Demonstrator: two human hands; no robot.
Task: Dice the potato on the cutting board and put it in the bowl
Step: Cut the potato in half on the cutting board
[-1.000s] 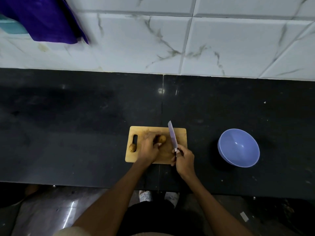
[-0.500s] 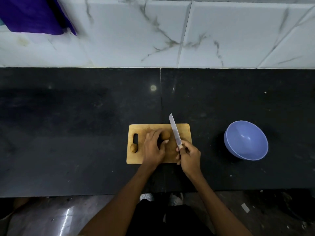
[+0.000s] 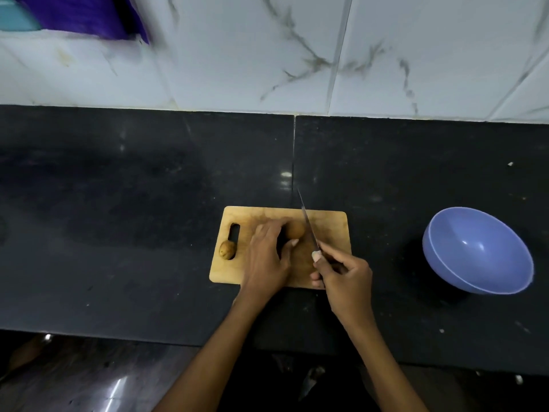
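A brown potato point(image 3: 294, 229) lies on the wooden cutting board point(image 3: 331, 230) in the middle of the black counter. My left hand point(image 3: 267, 257) grips the potato from its left side, fingers and thumb curled round it. My right hand point(image 3: 344, 270) grips the handle of a knife point(image 3: 307, 223), whose blade stands on edge just right of the potato and points away from me. A second small potato point(image 3: 227, 249) sits by the board's handle slot at the left. An empty blue bowl point(image 3: 478, 251) stands to the right of the board.
The black counter point(image 3: 118, 218) stretches to both sides and ends at a white marble-tiled wall point(image 3: 267, 55). A purple cloth point(image 3: 89, 13) hangs at the top left. The counter's front edge runs just below my forearms.
The knife blade has come closer to the potato's right side and turned more upright. My left hand keeps its hold on the potato. The camera view shifted slightly.
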